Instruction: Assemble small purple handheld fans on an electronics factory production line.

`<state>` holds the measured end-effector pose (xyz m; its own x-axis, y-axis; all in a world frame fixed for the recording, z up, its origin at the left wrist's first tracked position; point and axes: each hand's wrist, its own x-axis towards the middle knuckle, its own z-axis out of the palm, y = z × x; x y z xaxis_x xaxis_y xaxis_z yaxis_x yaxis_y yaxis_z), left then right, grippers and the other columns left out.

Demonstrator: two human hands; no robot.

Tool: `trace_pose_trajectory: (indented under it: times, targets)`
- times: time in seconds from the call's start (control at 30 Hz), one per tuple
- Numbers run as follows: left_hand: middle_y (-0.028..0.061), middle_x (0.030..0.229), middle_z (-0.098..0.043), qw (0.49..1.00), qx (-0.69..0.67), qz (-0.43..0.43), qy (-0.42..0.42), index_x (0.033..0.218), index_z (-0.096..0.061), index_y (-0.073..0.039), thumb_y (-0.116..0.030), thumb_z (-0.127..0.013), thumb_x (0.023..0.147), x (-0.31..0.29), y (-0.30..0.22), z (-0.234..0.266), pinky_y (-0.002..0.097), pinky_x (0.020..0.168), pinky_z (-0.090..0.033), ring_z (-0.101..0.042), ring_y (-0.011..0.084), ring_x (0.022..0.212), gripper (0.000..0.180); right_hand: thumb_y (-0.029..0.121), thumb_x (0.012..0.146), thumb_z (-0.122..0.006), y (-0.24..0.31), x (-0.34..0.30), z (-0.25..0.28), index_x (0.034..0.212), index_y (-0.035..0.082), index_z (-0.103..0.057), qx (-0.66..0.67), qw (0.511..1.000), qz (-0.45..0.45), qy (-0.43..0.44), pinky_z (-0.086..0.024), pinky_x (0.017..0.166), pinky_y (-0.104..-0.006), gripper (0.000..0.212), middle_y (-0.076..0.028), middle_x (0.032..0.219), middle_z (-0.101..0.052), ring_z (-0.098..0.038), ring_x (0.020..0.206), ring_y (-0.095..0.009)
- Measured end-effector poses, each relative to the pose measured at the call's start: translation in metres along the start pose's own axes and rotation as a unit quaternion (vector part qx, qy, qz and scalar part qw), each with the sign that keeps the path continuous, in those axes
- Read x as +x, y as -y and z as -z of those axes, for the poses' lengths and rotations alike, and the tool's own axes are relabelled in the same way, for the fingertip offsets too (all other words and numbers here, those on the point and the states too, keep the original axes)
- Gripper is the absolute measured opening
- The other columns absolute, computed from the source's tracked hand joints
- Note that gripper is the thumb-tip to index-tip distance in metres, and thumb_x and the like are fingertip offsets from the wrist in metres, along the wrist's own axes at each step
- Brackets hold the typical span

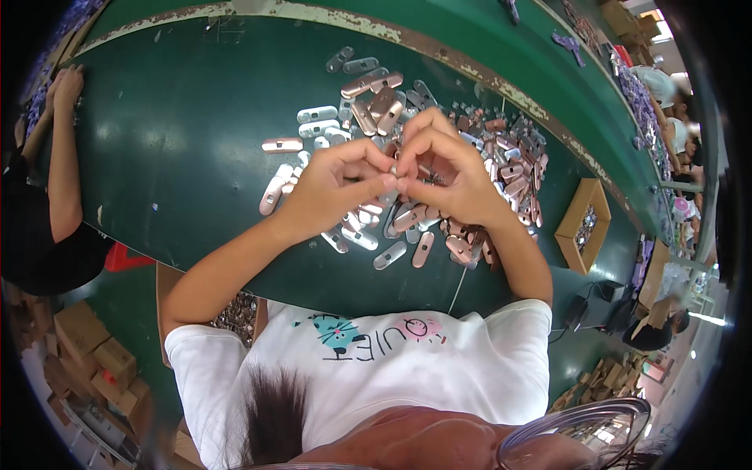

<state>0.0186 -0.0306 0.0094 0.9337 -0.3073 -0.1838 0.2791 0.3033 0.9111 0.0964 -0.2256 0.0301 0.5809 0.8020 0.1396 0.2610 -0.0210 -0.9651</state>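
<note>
Over the green table, my left hand [345,180] and my right hand [446,168] meet fingertip to fingertip. Their thumbs and forefingers pinch a small shiny silvery part [394,169], mostly hidden by the fingers, so its exact kind does not show. Beneath and around both hands lie loose oblong casing pieces with rounded ends, many with a small hole in the middle. Some are rose-gold, like the piece [422,250] below my right hand; others are silvery, like the piece [316,113] beyond my left hand. A denser heap [517,168] spreads to the right of my right hand.
A cardboard box [565,235] of small metal bits stands at the right on the table [180,117]. Another box [261,317] with small parts sits below the near edge, by my left elbow. At far left, another person's arms [66,157] rest on the table. A worn raised rim [368,30] bounds the far side.
</note>
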Motion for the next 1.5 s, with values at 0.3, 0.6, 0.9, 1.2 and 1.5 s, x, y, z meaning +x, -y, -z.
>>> trace_pose_trajectory:
  times: [0.3, 0.6, 0.9, 1.2, 1.5]
  targets:
    - [0.0007, 0.077, -0.058, 0.993, -0.047, -0.080, -0.073, 0.099, -0.052, 0.000, -0.009, -0.060, 0.089, -0.005, 0.019, -0.001, 0.0194, 0.059, -0.045, -0.056, 0.0040, 0.069, 0.015, 0.022, 0.086, -0.065, -0.035, 0.124, 0.074, 0.109, 0.004, -0.056, -0.175, 0.967, -0.034, -0.182, -0.049, 0.075, -0.0304, 0.030, -0.011, 0.100, -0.060, -0.061, 0.084, -0.017]
    - [0.0059, 0.079, -0.064, 0.987, 0.044, -0.116, -0.100, 0.097, -0.057, 0.003, -0.012, -0.060, 0.089, -0.005, 0.020, -0.007, 0.0228, 0.057, -0.046, -0.059, 0.0076, 0.068, 0.017, 0.028, 0.081, -0.067, -0.182, 0.274, 0.207, 0.120, 0.006, -0.055, -0.505, 0.799, -0.083, -0.316, -0.044, 0.093, -0.0432, 0.046, -0.024, 0.114, -0.057, -0.056, 0.108, -0.038]
    - [0.0091, 0.088, -0.069, 0.992, 0.079, -0.080, -0.061, 0.103, -0.065, 0.003, -0.013, -0.064, 0.089, -0.002, 0.016, 0.000, 0.0234, 0.071, -0.052, -0.064, 0.0093, 0.079, 0.022, 0.010, 0.091, -0.061, -0.042, 0.160, 0.116, 0.129, 0.005, -0.047, -0.097, 0.916, 0.161, -0.354, -0.046, 0.073, -0.0212, 0.041, -0.008, 0.098, -0.062, -0.058, 0.081, -0.010]
    - [0.0103, 0.080, -0.068, 0.993, 0.028, -0.095, -0.063, 0.097, -0.062, 0.004, -0.015, -0.062, 0.087, -0.007, 0.021, -0.007, 0.0257, 0.056, -0.056, -0.065, 0.0117, 0.069, 0.022, 0.028, 0.097, -0.047, 0.015, 0.025, 0.037, 0.119, 0.005, -0.050, 0.254, 0.936, -0.058, -0.238, -0.033, 0.049, -0.0197, 0.031, -0.003, 0.085, -0.053, -0.045, 0.058, -0.007]
    - [0.0107, 0.093, -0.068, 0.999, -0.031, -0.028, -0.024, 0.112, -0.059, 0.003, -0.018, -0.059, 0.092, -0.001, 0.027, -0.006, 0.0239, 0.064, -0.054, -0.067, 0.0136, 0.074, 0.029, -0.003, 0.072, -0.066, 0.007, -0.013, 0.022, 0.113, -0.004, -0.057, -0.020, 0.978, -0.006, -0.209, -0.043, 0.093, -0.0298, 0.042, -0.012, 0.111, -0.059, -0.056, 0.106, -0.018]
